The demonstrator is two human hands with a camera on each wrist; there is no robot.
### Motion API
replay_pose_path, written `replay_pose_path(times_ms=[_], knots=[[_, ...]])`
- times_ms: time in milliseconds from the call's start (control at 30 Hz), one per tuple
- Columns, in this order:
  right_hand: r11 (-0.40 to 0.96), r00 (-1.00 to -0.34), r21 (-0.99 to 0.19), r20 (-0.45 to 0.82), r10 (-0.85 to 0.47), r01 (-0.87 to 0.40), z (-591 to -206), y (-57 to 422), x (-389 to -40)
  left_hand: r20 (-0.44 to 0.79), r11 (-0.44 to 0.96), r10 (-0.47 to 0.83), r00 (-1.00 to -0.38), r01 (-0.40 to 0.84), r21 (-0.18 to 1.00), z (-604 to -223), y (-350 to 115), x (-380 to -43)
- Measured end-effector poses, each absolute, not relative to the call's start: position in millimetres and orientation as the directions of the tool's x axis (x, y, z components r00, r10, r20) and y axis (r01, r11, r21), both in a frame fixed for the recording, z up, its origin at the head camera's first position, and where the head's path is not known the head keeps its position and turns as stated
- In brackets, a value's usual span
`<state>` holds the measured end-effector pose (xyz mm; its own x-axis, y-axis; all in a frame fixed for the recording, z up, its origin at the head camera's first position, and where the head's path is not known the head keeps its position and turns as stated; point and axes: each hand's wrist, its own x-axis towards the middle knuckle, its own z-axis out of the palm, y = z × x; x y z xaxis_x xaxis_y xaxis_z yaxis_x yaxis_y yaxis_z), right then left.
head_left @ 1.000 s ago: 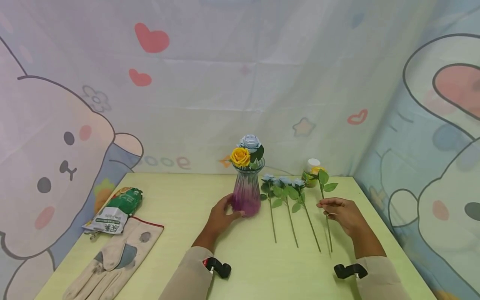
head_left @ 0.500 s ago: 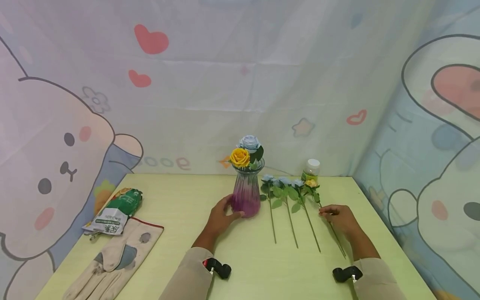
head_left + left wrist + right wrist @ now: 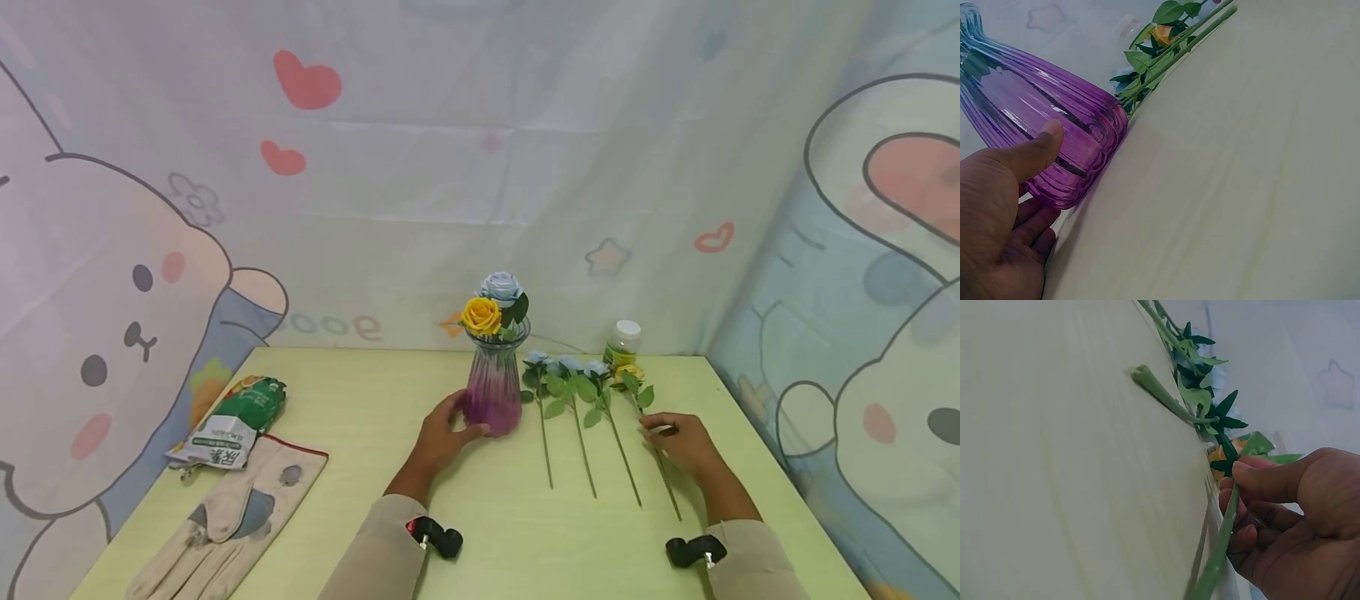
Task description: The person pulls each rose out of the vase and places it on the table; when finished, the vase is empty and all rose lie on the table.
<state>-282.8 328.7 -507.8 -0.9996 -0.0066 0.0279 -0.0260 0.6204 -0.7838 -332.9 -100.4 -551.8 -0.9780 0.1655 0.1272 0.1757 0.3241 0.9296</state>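
A glass vase (image 3: 492, 396), purple at the base and clear above, stands on the table with a yellow rose (image 3: 481, 316) and a light blue rose (image 3: 501, 287) in it. My left hand (image 3: 442, 435) holds its lower left side, thumb across the front in the left wrist view. On the right, my right hand (image 3: 1285, 512) pinches the green stem of another yellow rose (image 3: 628, 373) between thumb and fingers. That rose slants low over the table, its bloom partly behind its leaves. Several blue roses (image 3: 581, 433) lie side by side between the vase and this hand.
Behind the held rose stands a small white-capped bottle (image 3: 626, 335). At the left lie a green and white packet (image 3: 238, 417) and a stained work glove (image 3: 240, 508). A printed cloth (image 3: 420, 167) hangs behind the table.
My right hand has lowered the yellow rose toward the table beside the blue ones, uncovering the bottle, and its stem has turned slightly. The left hand stays on the vase.
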Motion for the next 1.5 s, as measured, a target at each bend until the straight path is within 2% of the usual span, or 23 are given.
replay_pose_path(times_ms=[800, 1067, 1500], knots=[[0.603, -1.0, -0.798, -0.011, 0.022, 0.022, -501.8, 333.3, -286.3, 0.122, 0.337, 0.165, -0.979, 0.173, 0.926, -553.0, -98.3, -334.4], [0.595, -0.994, -0.803, 0.04, 0.1, 0.027, -476.5, 330.5, -287.2, 0.123, 0.324, 0.167, -0.978, 0.172, 0.93, -552.4, -98.9, -334.5], [0.511, -0.98, -0.855, 0.168, 0.107, -0.091, -459.3, 297.9, -297.3, 0.102, 0.32, 0.158, -0.982, 0.149, 0.936, -552.6, -99.1, -332.9]])
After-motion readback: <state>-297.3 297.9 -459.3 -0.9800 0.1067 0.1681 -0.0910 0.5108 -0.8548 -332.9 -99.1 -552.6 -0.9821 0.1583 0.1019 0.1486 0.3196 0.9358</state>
